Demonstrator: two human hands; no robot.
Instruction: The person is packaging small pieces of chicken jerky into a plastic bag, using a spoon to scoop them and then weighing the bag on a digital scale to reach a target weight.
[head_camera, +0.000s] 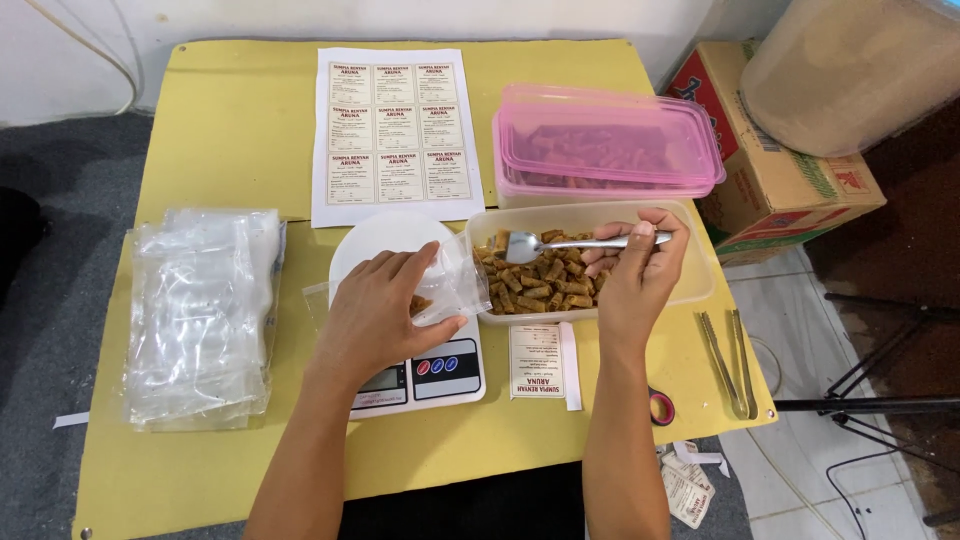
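My left hand (385, 315) grips a small clear plastic bag (455, 285) with a few brown snack pieces inside, tilted over a white kitchen scale (440, 375). My right hand (640, 270) holds a metal spoon (545, 245) by its handle, the bowl pointing left above the bag's mouth. The spoon hovers over a clear tub (695, 265) holding several brown rolled snacks (545, 280).
A stack of clear bags (200, 310) lies left on the yellow table (240, 130). A label sheet (395, 130) and pink lidded containers (605, 145) sit at the back. Metal tongs (730, 360), a single label (535, 360) and a cardboard box (790, 170) are on the right.
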